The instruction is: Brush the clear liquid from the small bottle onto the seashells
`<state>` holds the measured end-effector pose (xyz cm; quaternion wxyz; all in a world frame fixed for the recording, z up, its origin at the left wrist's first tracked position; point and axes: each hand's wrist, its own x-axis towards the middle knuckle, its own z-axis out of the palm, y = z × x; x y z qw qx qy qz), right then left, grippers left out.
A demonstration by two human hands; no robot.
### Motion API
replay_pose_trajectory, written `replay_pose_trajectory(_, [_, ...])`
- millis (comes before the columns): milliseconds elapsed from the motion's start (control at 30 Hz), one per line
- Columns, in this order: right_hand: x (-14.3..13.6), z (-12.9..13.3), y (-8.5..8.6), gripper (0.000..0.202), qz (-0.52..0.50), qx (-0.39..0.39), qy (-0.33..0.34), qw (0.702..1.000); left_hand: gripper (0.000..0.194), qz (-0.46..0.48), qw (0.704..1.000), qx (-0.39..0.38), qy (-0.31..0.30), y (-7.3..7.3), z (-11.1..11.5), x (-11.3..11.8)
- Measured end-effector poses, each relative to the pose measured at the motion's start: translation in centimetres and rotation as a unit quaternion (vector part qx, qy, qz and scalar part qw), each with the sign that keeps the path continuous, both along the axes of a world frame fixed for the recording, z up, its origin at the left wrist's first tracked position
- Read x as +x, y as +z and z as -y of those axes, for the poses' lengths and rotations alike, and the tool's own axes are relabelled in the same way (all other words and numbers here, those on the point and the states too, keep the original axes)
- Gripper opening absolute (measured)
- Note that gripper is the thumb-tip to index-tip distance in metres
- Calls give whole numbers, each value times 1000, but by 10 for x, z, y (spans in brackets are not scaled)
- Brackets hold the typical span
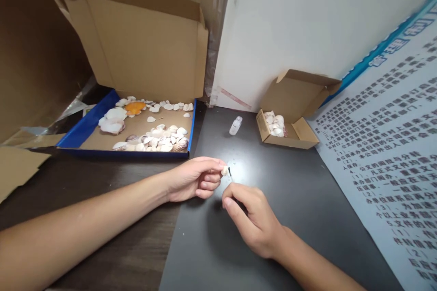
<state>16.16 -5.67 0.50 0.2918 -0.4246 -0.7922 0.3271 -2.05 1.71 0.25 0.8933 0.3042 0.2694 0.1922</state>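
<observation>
Between thumb and forefinger, my left hand pinches a small pale seashell above the dark mat. My right hand is closed on a thin brush with dark bristles; its handle is mostly hidden by my fingers. The bristle tip is right beside the shell, and I cannot tell whether they touch. Beyond the hands a small clear bottle stands on the mat with its neck uncovered.
At the left, an open blue-edged cardboard box holds several white shells and an orange shell. A smaller open carton with white shells sits back right. A printed poster covers the right side.
</observation>
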Motion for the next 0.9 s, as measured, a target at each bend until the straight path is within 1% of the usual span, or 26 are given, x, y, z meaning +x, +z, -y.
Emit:
replay_pose_trajectory(100, [1, -3, -1, 24, 17, -55, 38, 998, 27, 15, 1000, -13, 5, -1, -2, -1])
replay_pose_trajectory(133, [2, -4, -2, 23, 11, -60, 48, 997, 27, 17, 1000, -18, 11, -1, -3, -1])
replay_pose_trajectory(200, [6, -5, -4, 21, -8, -46, 60, 997, 24, 16, 999, -29, 27, -1, -4, -1])
replay_pose_trajectory(300, [11, -3, -3, 17, -26, -13, 57, 998, 19, 7, 998, -45, 46, 0, -4, -1])
replay_pose_trajectory(400, [13, -1, 0, 12, -28, -4, 51, 998, 17, 0, 998, -55, 42, 0, -3, 0])
replay_pose_trajectory(500, [13, 0, 2, 13, -25, -24, 52, 998, 16, 7, 997, -72, 34, -1, -1, 1])
replay_pose_trajectory(600, [13, -1, 2, 16, -29, -73, 22, 997, 13, 17, 995, -93, 39, 1, 3, 5])
replay_pose_trajectory(633, [14, -1, 2, 17, -31, -82, 7, 996, 13, 18, 994, -99, 50, 2, 4, 7])
replay_pose_trajectory(700, [14, -1, 1, 16, -38, -82, -11, 996, 14, 20, 989, -115, 91, 6, 8, 10])
replay_pose_trajectory(767, [15, -1, 2, 12, -45, -68, -11, 997, 17, 25, 979, -139, 147, 8, 12, 14])
replay_pose_trajectory(800, [15, 0, 2, 10, -47, -61, -9, 997, 17, 32, 974, -151, 165, 9, 14, 16])
replay_pose_trajectory(833, [15, 0, 2, 9, -46, -54, -5, 997, 17, 40, 969, -162, 182, 9, 16, 17])
replay_pose_trajectory(900, [15, 1, 3, 10, -37, -44, 4, 998, 16, 56, 962, -184, 196, 8, 20, 20])
